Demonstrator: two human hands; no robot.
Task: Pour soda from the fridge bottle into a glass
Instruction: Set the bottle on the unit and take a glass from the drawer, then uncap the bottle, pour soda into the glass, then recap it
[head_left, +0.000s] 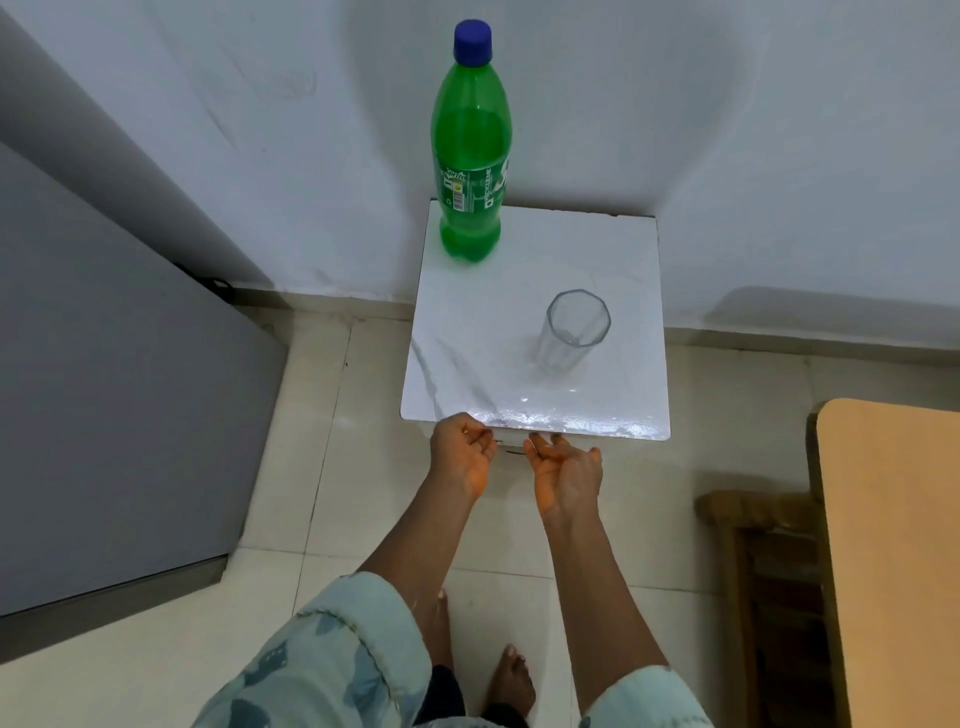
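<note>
Hovering empty at the white marble-look tabletop's (457, 374) six o'clock edge, my left hand (464, 451) half-curled, right hand (566, 467) slack; capped green plastic soda bottle (470, 150) at eleven o'clock, clear faceted glass (571, 332) central. Fizz could overflow if poured fast.

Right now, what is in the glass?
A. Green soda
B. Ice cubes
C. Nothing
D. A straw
C. The glass is clear all the way down, the table shows through it, and the bottle still has its blue cap on.
</note>
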